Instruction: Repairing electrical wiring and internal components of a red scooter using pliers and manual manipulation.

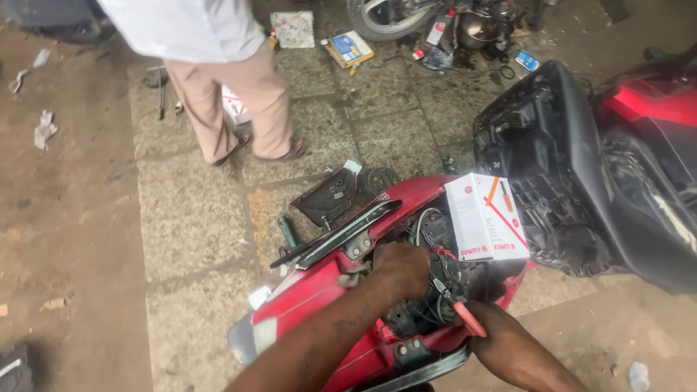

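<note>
Both hands are down in the opened rear of a red scooter (305,305). The left hand (401,270) is curled into the cavity where the wiring (435,287) and black fittings sit; its fingers are buried among them, so I cannot tell how far closed it is or whether it has hold of anything. The right hand (508,347) is wrapped round a tool with a red handle (468,319), fist closed, with the metal end pointing in toward the same spot just beside the left knuckles.

That tool looks stiff and light, a one-hand thing; I'd judge the ribbed red grip the proper place to hold it, as it is held now. The wires look soft and easily nicked, so they would want moving aside by the bundle rather than tugging at a single strand. The painted body panel looks hard and smooth, likely slippery under a greasy palm.

A white carton with red print (485,218) rests on the scooter body just beyond the cavity, tilted, near the raised black seat underside (537,138). A black trim strip (341,232) lies across the panel to the left. On the paved floor (189,218) another person stands well apart, with loose parts and boxes scattered near a wheel (385,18) at the top.
</note>
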